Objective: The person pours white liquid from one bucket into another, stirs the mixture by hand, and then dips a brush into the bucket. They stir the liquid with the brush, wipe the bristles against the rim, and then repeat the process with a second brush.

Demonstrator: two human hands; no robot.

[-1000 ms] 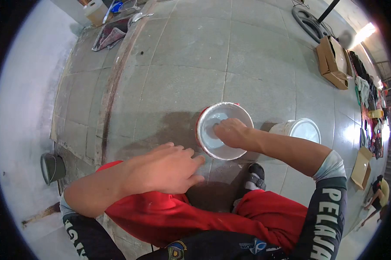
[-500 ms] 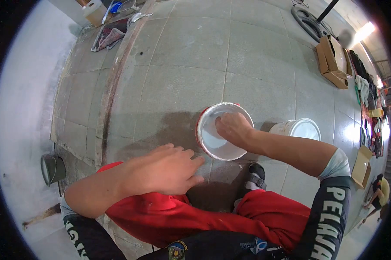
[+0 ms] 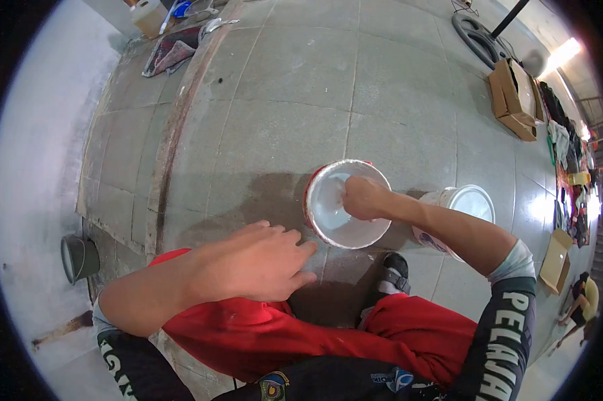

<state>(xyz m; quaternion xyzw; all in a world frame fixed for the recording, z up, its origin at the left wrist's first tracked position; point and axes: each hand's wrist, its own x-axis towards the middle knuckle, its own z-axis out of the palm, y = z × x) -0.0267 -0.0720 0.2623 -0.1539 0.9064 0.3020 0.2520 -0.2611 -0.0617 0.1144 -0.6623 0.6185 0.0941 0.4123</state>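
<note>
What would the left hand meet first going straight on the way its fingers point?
Likely the red-and-white bucket, though depth is unclear: the left hand might pass above it.

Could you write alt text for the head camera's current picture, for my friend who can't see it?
A person's bare right hand reaches into an open bucket on a grey tiled floor, its grip hidden. The left hand hangs loose near the red trousers, and a second white bucket stands partly hidden by the right arm.
</note>
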